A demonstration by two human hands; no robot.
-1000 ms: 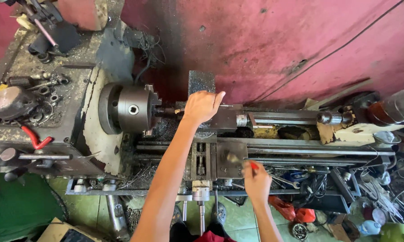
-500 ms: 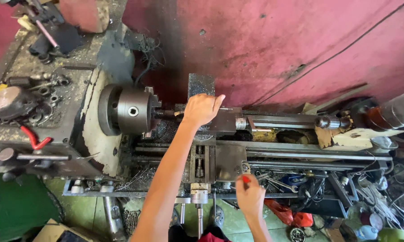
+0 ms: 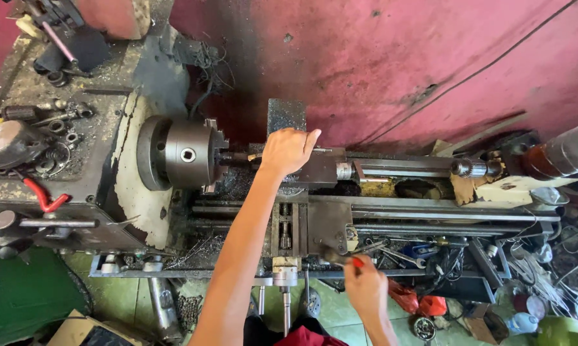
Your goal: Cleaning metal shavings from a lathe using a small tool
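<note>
On lathe point(image 3: 430, 211): left hand point(image 3: 287, 151) wraps tool post point(image 3: 314, 168) near chuck point(image 3: 186, 154). Heavy, stiff steel. Right hand point(image 3: 364, 287) pinches red-tipped handle point(image 3: 350, 260); small, hard, maybe oily, best held at tip.

We see the chuck point(image 3: 185, 154) at the left of the lathe bed point(image 3: 430, 214), the tailstock point(image 3: 471, 168) far to its right. Our left hand point(image 3: 287, 150) rests between them; our right hand point(image 3: 364, 287) sits nearer, below the carriage point(image 3: 289, 230).

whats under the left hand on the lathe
The left hand rests on the dark tool post block, beside the chuck. The palm hides whatever it grips.
</note>
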